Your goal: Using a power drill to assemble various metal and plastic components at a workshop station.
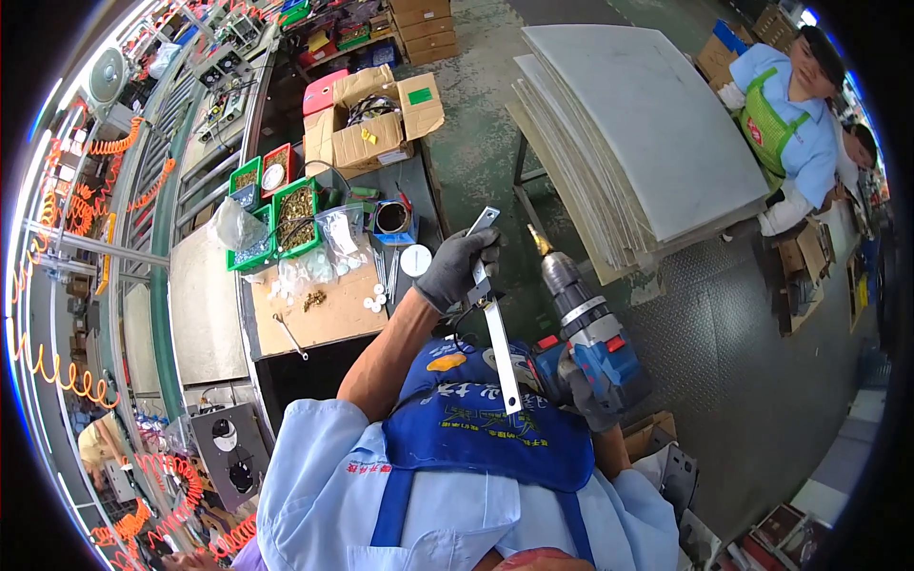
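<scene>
My left hand (461, 266), in a dark grey glove, is closed around a flat metal strip (501, 354) with holes near its ends. The strip slants down in front of my blue apron, and a small dark piece sits on it just below my fingers. In my gloved right hand (587, 395) is a blue cordless drill (592, 328), gripped by its handle. A gold-coloured step bit (540, 240) in its chuck points up and away from me. The bit is to the right of the strip's upper end and apart from it.
On the workbench at left are green bins (297, 219) of small hardware, an open cardboard box (367, 133), a spanner (290, 336) and white discs (372, 305). A stack of large grey sheets (657, 124) stands ahead right. A co-worker (776, 114) stands beyond it.
</scene>
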Motion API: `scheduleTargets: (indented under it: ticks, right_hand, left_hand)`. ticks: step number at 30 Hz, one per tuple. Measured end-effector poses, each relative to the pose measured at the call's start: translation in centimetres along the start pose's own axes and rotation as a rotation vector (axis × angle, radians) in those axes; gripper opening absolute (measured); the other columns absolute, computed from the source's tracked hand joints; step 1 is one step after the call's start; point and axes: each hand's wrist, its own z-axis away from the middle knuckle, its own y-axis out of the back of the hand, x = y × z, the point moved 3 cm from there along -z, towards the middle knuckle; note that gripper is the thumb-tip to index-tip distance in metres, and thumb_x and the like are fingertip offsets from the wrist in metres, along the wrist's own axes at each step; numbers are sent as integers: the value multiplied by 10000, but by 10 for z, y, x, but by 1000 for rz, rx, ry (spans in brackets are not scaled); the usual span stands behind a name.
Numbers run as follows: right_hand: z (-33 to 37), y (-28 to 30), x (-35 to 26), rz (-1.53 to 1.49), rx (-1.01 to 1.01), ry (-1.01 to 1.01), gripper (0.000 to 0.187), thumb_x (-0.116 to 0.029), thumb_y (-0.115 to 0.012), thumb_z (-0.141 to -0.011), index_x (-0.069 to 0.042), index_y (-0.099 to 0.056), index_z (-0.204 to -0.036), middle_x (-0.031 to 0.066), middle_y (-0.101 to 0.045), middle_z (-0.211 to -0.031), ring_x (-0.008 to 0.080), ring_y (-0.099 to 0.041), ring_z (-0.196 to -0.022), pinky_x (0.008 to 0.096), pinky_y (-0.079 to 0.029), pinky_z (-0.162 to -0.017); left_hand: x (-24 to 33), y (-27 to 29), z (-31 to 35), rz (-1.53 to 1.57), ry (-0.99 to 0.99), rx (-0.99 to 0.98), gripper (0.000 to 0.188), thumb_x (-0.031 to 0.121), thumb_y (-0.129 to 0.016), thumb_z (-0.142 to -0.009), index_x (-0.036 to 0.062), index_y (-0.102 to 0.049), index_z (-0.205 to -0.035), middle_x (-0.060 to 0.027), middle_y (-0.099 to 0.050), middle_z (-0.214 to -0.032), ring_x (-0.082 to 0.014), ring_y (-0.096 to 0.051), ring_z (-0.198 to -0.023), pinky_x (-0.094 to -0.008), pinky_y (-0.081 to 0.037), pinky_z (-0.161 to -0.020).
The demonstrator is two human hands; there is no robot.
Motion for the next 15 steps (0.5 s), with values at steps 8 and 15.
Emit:
scheduleTargets:
  ticks: [8, 15]
  right_hand:
    - [-1, -1, -1, 52, -24, 61, 56, -54, -612, -861, -55, -659, -893, 56, -639, -840, 206, -633, -789, 344, -506, -698]
    - [1, -4, -1, 100, -85, 127, 54, -58, -621, -858, -60, -664, -891, 58, -643, -844, 214, -637, -793, 351, -509, -696]
  left_hand:
    - [-13, -16, 5, -85, -33, 2, 124, 168, -534, -954, 50, -563, -926, -21, -520, -670, -128, -522, -523, -246, -435, -472]
    - [-18, -13, 6, -245, -102, 74, 177, 188, -529, -926, 20, -583, -909, -29, -544, -666, -136, -536, -495, -284, -440, -451]
